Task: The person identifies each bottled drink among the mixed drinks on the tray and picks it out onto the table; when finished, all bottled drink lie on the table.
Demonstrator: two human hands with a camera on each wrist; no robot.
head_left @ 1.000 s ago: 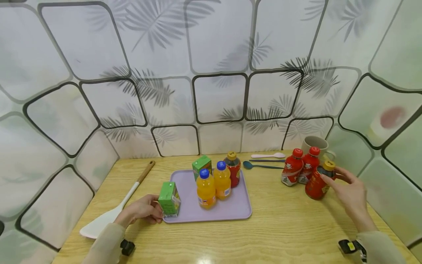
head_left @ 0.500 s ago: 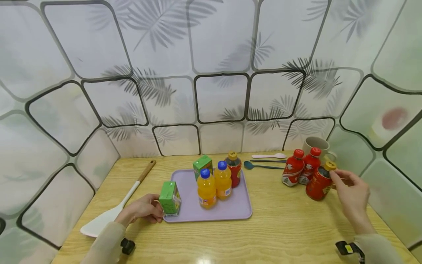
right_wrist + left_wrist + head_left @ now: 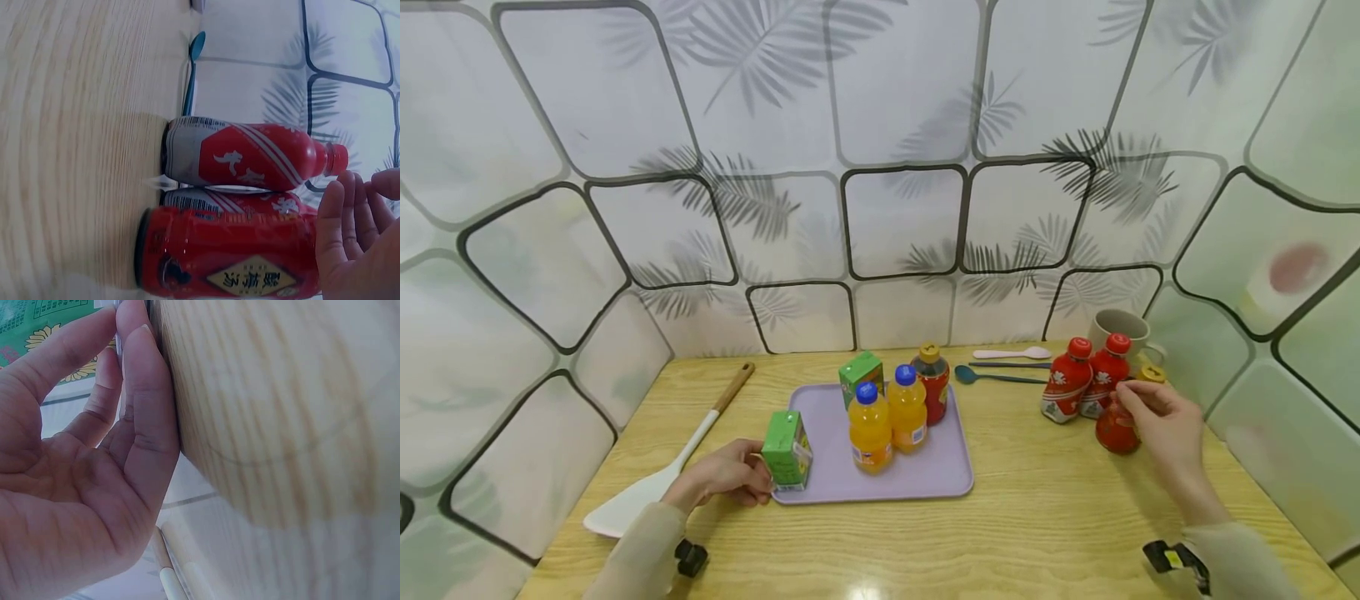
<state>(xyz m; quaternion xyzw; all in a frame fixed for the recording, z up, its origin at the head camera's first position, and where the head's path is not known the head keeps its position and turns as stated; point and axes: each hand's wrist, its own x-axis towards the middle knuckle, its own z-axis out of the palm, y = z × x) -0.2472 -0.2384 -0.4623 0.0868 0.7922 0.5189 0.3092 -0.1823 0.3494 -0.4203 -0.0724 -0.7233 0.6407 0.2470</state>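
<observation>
My left hand [image 3: 730, 475] is at the front left corner of a lilac tray [image 3: 925, 483]; in the left wrist view its thumb and fingers pinch the tray's rim. A green drink carton [image 3: 786, 450] stands on that corner beside the fingers. Two orange-juice bottles [image 3: 870, 437], another green carton [image 3: 861, 375] and a red plum-drink bottle with a gold cap [image 3: 931, 387] also stand on the tray. My right hand [image 3: 1168, 429] holds nothing and hovers before a second plum-drink bottle [image 3: 225, 253], partly hiding it. Two red-capped bottles [image 3: 1066, 383] stand just left of it.
A grey mug [image 3: 1116, 327] stands behind the red bottles. A pink spoon [image 3: 1011, 354] and a teal spoon [image 3: 1000, 377] lie near the back wall. Left of the tray lies a white spatula [image 3: 647, 492] with a wooden handle.
My right hand has come off the gold-capped plum-drink bottle on the right and moved left, in front of it. The left hand has stayed at the tray's corner.
</observation>
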